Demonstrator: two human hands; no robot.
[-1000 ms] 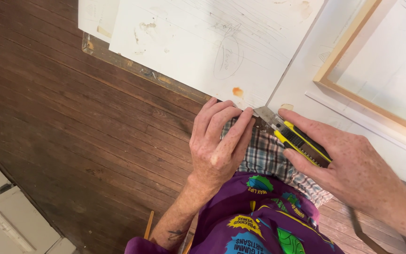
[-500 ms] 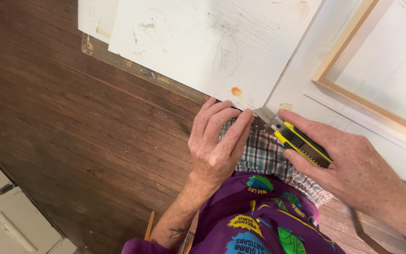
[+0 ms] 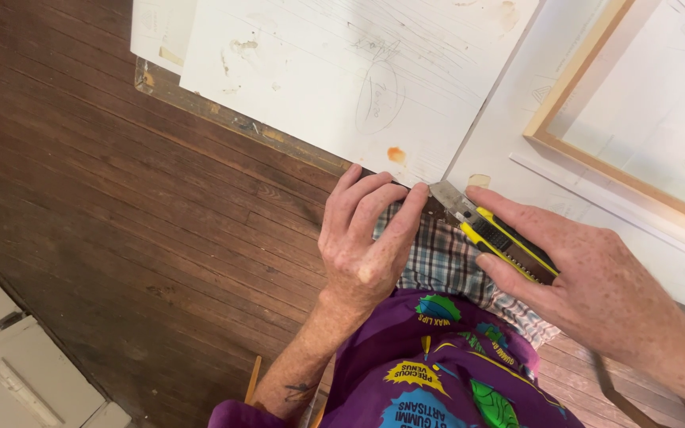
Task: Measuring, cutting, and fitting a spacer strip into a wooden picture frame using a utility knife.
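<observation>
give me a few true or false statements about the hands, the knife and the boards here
1. The right hand holds a yellow and black utility knife. True.
2. The left hand holds a pencil. False: its fingers press at the near edge of the white board, beside the knife tip.
3. A wooden frame lies at the upper right. True.
4. The floor is grey carpet. False: it is dark wooden planks.
5. The white board is spotless. False: it shows stains and pencil marks.

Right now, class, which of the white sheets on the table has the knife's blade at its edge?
The large stained white sheet bearing a faint pencil oval: the yellow-and-black utility knife in the right hand meets its lower corner. The wood-framed sheet lies apart.
</observation>
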